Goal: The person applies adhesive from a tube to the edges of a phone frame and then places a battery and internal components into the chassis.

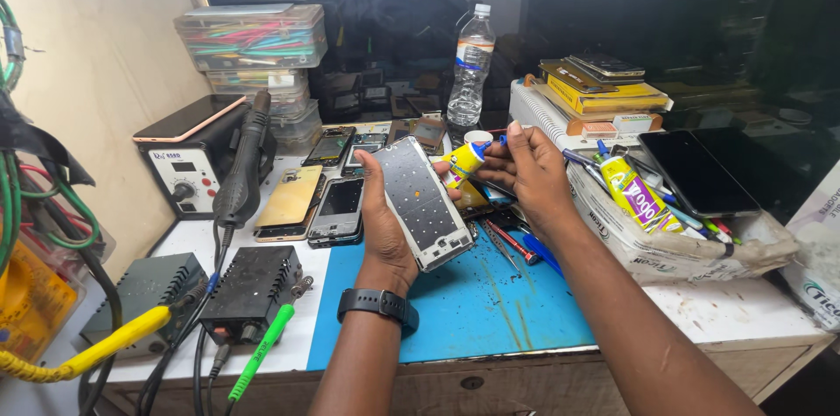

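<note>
Head view looks down on a cluttered bench where the left hand (382, 215) grips a phone frame (423, 202) by its long edge, fingers wrapped behind it and mostly hidden, thumb along the near side; the frame is tilted above the blue mat (490, 307), clear of it. The right hand (528, 169) pinches a small yellow glue tube (463, 162) between thumb and fingers, its blue nozzle end near the frame's upper edge (whether the tip touches the frame is hard to make out). A black wristband (378, 304) sits on the left wrist. Behind the hands, phones (337, 208) lie flat beside a water bottle (471, 66); the back of the bench is dark and its contents unclear.
</note>
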